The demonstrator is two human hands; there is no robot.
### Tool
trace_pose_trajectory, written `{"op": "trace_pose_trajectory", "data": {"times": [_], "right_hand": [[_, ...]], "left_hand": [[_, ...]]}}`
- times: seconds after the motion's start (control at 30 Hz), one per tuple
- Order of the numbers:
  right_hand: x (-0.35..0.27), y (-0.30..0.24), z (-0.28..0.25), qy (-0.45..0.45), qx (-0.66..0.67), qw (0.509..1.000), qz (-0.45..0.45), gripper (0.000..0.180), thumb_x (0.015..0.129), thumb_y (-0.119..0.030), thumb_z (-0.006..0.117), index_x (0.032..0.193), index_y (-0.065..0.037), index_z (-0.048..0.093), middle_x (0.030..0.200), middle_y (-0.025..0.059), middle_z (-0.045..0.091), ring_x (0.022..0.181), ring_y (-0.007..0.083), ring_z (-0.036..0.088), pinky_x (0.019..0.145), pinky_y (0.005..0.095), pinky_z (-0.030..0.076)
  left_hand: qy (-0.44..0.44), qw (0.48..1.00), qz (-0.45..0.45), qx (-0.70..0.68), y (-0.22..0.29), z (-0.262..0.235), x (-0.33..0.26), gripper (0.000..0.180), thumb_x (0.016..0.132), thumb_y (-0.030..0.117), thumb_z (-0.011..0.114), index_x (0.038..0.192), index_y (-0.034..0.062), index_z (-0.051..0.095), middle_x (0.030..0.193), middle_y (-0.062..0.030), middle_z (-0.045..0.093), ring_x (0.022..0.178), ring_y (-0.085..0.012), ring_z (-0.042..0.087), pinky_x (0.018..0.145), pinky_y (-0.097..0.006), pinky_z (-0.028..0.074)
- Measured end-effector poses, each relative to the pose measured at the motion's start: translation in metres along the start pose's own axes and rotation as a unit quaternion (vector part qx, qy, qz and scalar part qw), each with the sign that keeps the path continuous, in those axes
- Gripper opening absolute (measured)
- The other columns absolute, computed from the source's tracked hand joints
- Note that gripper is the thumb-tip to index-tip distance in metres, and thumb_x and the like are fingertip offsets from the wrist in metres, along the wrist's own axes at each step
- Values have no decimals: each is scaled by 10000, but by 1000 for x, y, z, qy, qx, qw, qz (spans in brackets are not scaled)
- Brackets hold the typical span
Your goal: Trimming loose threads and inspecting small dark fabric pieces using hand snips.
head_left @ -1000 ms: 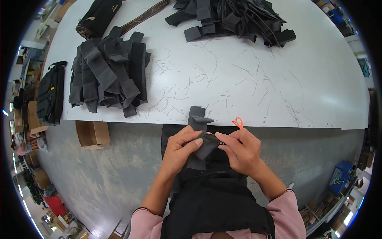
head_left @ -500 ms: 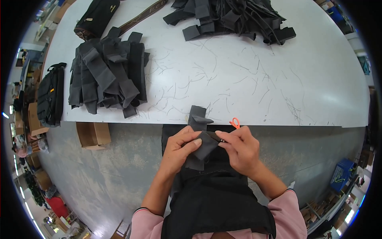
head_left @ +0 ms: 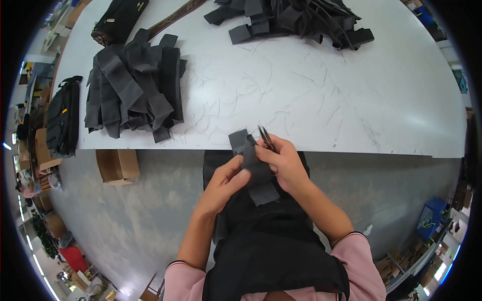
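A dark grey fabric strip [head_left: 261,183] lies over my lap at the table's front edge, its upper end folded and reaching onto the tabletop. On its left side my left hand [head_left: 224,184] is closed, pinching the strip between thumb and fingers. My right hand [head_left: 284,164] is closed around a small pair of scissors [head_left: 267,139], whose dark blades point up and away from me. Its thumb and fingertips also meet the strip's right edge near the top. The scissors' handle is hidden in the palm.
A pile of dark grey strips [head_left: 133,90] lies on the white table [head_left: 396,100] at left, and a larger dark heap [head_left: 296,22] at the far side. Loose threads litter the top. A black bag [head_left: 119,20], a backpack [head_left: 64,118] and an open carton [head_left: 116,166] stand left.
My right hand has swung the scissors round, so the blades now point away and the orange handle has gone from sight. The strip is turned and spread flatter, its lower end lying further right.
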State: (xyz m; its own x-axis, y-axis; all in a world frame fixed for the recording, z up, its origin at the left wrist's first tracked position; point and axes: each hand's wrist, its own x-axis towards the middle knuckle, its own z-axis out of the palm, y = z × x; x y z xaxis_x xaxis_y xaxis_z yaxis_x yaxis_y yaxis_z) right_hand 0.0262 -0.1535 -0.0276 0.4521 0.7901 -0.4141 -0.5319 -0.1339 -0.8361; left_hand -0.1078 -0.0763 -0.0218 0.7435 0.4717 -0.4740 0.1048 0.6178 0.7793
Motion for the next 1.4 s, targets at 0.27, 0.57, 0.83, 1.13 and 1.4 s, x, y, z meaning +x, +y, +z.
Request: {"op": "trace_pose_trajectory", "data": {"times": [0.27, 0.57, 0.83, 1.13, 1.4], "right_hand": [[-44, 12, -25, 83, -238, 956, -148, 254, 799, -48, 654, 1031, -25, 553, 835, 20, 579, 705, 75, 528, 638, 207, 457], [-47, -1, -23, -13, -321, 933, -164, 289, 730, 15, 673, 1004, -17, 589, 828, 53, 573, 689, 115, 552, 643, 231, 455], [-42, 2, -21, -24, -389, 877, -282, 286, 697, 26, 692, 970, -26, 624, 764, 73, 598, 639, 164, 585, 581, 241, 452], [-55, -6, -18, -1, -343, 914, -219, 274, 700, 43, 684, 962, -19, 635, 768, 90, 606, 635, 181, 577, 563, 239, 439], [-57, -3, -25, 6, -447, 847, -290, 278, 666, -22, 708, 936, -47, 644, 778, 68, 588, 635, 199, 569, 561, 273, 448]], "left_hand": [[147, 989, 0, 0, -9, -6, 17, 234, 930, 236, 538, 910, 13, 608, 809, 34, 590, 733, -5, 482, 634, -169, 391], [127, 992, 18, 13, -7, -7, 12, 271, 930, 256, 543, 1007, 9, 620, 840, 32, 604, 737, -15, 491, 649, -171, 404], [106, 994, 12, 1, -8, -7, 10, 287, 933, 267, 539, 1012, 3, 618, 848, 16, 614, 738, -23, 509, 654, -175, 415], [109, 994, 17, -1, -9, -4, 9, 262, 931, 242, 544, 1010, 3, 615, 842, 20, 613, 724, -18, 505, 644, -174, 413], [109, 994, 15, 16, 2, 7, 3, 224, 908, 197, 572, 892, -17, 638, 761, 33, 593, 679, -18, 470, 607, -185, 396]]}}
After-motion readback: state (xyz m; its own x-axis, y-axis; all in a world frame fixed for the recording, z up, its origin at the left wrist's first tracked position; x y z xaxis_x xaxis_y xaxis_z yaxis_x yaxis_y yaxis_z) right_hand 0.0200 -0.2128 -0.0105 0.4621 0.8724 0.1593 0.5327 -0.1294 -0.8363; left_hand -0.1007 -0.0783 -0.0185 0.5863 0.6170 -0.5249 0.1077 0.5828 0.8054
